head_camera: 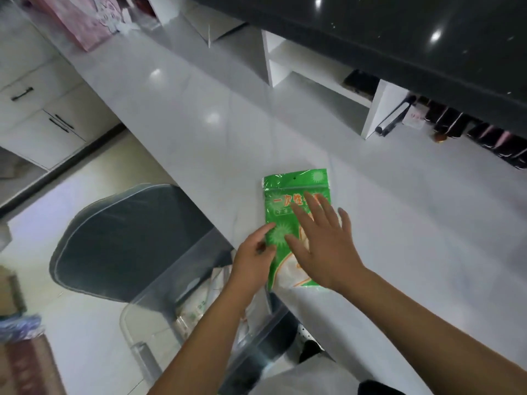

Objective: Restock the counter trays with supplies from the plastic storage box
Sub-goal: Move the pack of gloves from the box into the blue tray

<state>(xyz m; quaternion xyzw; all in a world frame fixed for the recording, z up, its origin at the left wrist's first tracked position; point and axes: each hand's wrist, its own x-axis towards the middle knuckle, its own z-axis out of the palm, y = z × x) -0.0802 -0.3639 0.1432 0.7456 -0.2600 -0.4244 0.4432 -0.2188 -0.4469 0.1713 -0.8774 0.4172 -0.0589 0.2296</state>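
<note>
green packet (pixel 295 195) flat under right hand (pixel 322 246), seemingly touching left hand (pixel 252 258).

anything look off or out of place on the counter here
Nothing is spilled or damaged. The green packet lies flat on the white counter, with its near end at the counter's edge, above the clear storage box.

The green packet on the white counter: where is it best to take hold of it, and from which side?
Probably pinch the green packet at its flat sealed top strip, coming from the far side. It lies flat, that strip is uncovered, and the right hand rests spread over its middle, while the left hand touches its left edge.
</note>
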